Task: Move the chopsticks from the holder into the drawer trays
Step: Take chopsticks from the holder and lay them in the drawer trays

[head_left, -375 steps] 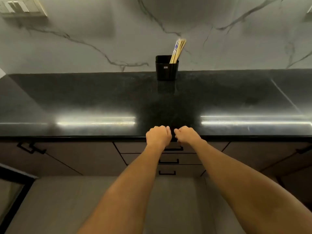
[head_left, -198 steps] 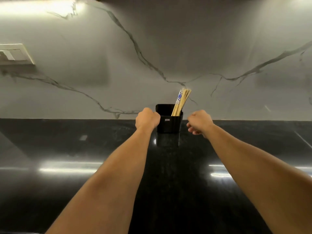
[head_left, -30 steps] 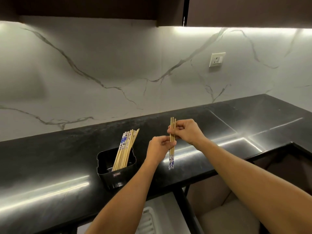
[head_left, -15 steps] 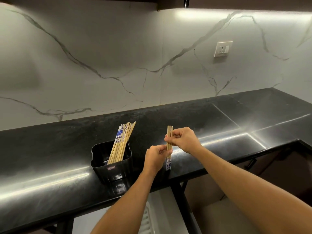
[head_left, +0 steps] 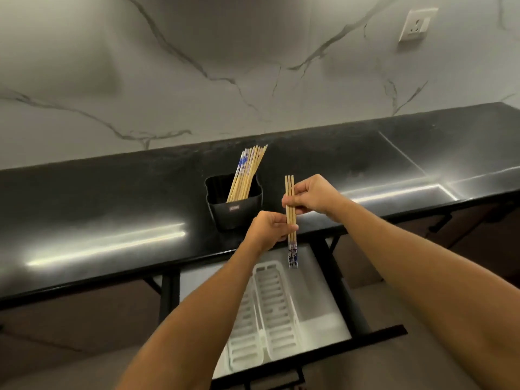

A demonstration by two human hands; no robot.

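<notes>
From the head camera we see both hands pinching a small bunch of chopsticks (head_left: 290, 220) upright, just right of the holder (head_left: 235, 210) on the worktop (head_left: 112, 209). Our right hand (head_left: 315, 197) fingers grip above, our left hand (head_left: 270, 230) fingers below. Half a second ago the drawer (head_left: 323, 319) was barely visible; now it shows open below the holder, its white trays (head_left: 274, 305) under the chopsticks' patterned ends. More chopsticks still lean in the holder.

Two bare forearms, bare hands (head_left: 292, 215), sleeveless.
</notes>
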